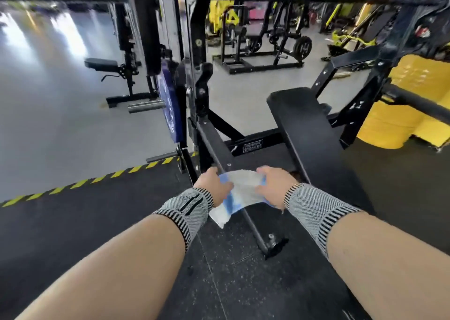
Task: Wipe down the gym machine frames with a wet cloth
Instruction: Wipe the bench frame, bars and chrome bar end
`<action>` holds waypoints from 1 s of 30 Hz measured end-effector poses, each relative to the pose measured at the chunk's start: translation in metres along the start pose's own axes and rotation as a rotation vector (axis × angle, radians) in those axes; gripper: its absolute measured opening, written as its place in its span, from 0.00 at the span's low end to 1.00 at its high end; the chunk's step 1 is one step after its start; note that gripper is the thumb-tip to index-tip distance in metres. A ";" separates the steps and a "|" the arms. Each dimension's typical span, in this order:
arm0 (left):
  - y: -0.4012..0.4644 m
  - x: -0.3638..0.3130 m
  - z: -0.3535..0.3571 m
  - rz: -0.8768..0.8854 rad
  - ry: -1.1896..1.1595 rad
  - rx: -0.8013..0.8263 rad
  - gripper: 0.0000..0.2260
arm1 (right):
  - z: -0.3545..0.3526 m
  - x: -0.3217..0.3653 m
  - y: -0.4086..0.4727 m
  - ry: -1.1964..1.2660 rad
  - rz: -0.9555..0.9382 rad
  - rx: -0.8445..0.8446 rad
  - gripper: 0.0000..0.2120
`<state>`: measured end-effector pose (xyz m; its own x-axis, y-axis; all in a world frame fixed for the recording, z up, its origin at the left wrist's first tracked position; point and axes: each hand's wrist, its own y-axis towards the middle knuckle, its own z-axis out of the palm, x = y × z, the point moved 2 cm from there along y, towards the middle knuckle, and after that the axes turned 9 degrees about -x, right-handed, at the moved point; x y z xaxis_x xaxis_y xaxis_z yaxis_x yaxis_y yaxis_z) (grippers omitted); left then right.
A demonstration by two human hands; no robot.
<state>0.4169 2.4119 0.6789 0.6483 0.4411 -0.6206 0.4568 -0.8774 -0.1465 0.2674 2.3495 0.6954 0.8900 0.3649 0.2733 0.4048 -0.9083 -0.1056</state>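
Both hands hold the cloth (pixel 243 193) over the low black frame bar (pixel 214 142) beside the bench (pixel 306 125): left hand (pixel 215 185) and right hand (pixel 275 185), fingers curled into its edges.

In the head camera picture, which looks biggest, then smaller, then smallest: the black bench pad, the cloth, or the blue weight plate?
1. Bench pad
2. Blue weight plate, seen edge-on
3. Cloth, partly hidden by both hands
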 end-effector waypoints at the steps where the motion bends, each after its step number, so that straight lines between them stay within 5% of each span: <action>1: 0.000 -0.002 0.018 -0.035 0.098 0.058 0.20 | 0.015 -0.005 0.006 -0.022 -0.046 0.062 0.10; 9: 0.039 -0.015 0.074 -0.108 0.374 0.124 0.21 | 0.052 -0.010 0.062 0.100 -0.159 -0.115 0.15; 19: 0.146 0.002 0.045 -0.296 -0.032 -0.158 0.16 | 0.055 0.029 0.176 0.157 -0.257 -0.200 0.14; 24: 0.224 0.011 -0.001 -0.217 -0.071 -0.287 0.15 | 0.035 0.064 0.259 0.354 -0.211 -0.352 0.15; 30: 0.280 0.021 -0.010 -0.171 0.064 -0.324 0.15 | 0.055 0.081 0.311 0.351 -0.189 -0.154 0.15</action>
<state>0.5641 2.1775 0.6326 0.5780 0.5957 -0.5577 0.7243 -0.6893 0.0144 0.4768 2.1081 0.6317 0.6668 0.4602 0.5861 0.4944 -0.8617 0.1141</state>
